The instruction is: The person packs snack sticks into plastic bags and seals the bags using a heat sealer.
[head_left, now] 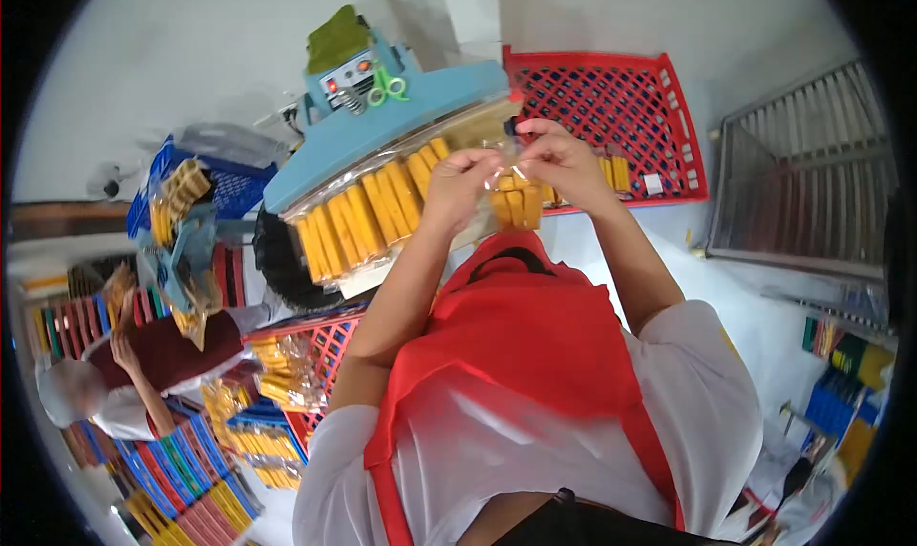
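Clear bag of yellow sticks (515, 205), head view: suspended between left hand (460, 188) and right hand (564, 164), each pinching its upper edge. Surroundings: one blue machine (382, 137) ahead, bearing one pair of green scissors (385, 82); one row of filled bags (384, 200) beside the left hand; one red crate (695, 154) beyond the right; one co-worker (181, 350), far left.

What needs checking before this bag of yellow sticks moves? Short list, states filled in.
1. Left grip on clear plastic bag of yellow sticks: ok, at its top.
2. Right grip on bag: ok, also at top.
3. Bag sealed: cannot tell.
4. Green-handled scissors away from hands: ok, at the light-blue machine.
5. Machine's front clear: not ok, a row of clear-wrapped yellow stick packs lies along it.
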Available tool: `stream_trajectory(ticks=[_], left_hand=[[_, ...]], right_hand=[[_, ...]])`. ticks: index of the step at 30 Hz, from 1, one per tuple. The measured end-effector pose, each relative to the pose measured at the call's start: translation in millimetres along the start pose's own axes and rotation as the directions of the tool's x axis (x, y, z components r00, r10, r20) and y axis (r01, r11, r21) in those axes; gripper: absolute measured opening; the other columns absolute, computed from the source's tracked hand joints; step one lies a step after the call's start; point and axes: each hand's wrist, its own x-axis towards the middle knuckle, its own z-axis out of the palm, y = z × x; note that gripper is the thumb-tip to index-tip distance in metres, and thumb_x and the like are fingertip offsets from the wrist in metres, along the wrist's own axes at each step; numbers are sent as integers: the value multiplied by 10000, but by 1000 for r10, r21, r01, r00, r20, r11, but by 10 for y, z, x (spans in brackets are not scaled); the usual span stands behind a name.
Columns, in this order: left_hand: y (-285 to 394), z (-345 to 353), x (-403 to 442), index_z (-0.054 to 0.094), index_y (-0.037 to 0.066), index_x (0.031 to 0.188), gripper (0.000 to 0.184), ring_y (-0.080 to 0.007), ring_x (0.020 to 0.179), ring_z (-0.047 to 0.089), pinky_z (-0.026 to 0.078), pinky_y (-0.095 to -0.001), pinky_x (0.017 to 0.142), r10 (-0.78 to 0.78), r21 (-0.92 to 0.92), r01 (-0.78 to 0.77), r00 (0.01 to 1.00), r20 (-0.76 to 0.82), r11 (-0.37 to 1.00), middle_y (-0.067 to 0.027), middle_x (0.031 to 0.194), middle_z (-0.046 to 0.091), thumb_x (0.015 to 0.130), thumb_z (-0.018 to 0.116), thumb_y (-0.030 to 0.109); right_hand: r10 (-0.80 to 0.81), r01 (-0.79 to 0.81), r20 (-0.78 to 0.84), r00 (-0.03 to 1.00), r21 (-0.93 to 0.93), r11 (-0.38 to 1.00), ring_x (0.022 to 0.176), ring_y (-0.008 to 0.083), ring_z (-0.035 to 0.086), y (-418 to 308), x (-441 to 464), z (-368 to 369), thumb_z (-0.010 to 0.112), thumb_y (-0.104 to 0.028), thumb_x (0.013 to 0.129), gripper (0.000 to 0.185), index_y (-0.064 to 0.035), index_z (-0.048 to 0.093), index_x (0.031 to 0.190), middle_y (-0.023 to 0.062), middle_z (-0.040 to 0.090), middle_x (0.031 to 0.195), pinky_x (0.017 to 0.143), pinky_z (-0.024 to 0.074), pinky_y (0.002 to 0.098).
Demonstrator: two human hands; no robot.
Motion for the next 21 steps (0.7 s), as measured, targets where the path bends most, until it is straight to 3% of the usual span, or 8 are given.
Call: stream_trajectory(ticks=[4,6,10,13,15,19,20,21], left_hand=[[8,-7,44,591,-3,855,94,-87,682,528,428,-202,622,128,32,-128,992,18,991,-37,768,593,768,573,26],[-41,31,47,586,-20,848,93,-92,680,532,429,-204,622,88,-68,-90,996,-35,994,-50,778,593,773,570,31],[-26,83,35,574,-32,854,103,-93,678,538,434,-206,613,67,-114,-75,995,-68,991,-54,765,591,776,567,35],[11,120,57,565,0,833,69,-89,664,536,435,-205,594,83,0,-83,991,-110,997,-48,736,583,769,571,24],[-19,125,73,549,34,807,59,-81,625,524,430,-191,566,180,-140,-188,981,-70,972,-43,713,570,766,560,-6],[-68,94,6,528,63,747,101,-114,679,547,437,-208,603,215,-109,-218,976,-42,970,-42,707,560,774,525,-35],[-80,66,-4,551,56,755,103,-126,719,549,434,-217,645,375,252,-359,927,-18,899,-47,714,564,763,525,-43],[-87,38,-1,574,50,764,113,-138,759,552,430,-227,688,511,567,-456,857,70,686,-52,721,568,752,526,-52]], right_hand=[[-42,40,5,999,225,974,720,60,512,66,31,18,590,-10,725,45,-13,581,769,42,546,824,611,417,206],[227,-157,-160,961,362,919,648,58,510,101,25,60,578,-9,739,37,-19,562,771,14,542,737,580,402,176],[145,-74,-212,967,310,948,615,44,502,57,-3,79,574,-11,744,80,-21,545,818,2,539,691,562,392,158],[147,-99,-177,973,255,962,654,44,504,55,8,48,576,-17,746,105,-21,523,836,6,547,724,590,401,171],[46,-25,-199,979,111,994,683,45,501,110,6,50,582,-37,750,110,-23,512,833,-6,540,720,622,407,188],[-3,22,-199,980,94,995,709,49,502,63,-58,31,579,-52,758,108,-19,506,829,-6,540,734,651,408,203],[-6,22,-171,985,94,995,702,49,503,59,-64,22,577,-54,760,104,-22,509,832,-5,537,731,642,410,202],[-11,24,-142,990,90,996,695,49,504,63,-63,14,574,-56,763,100,-25,512,835,-4,535,728,633,412,201]])
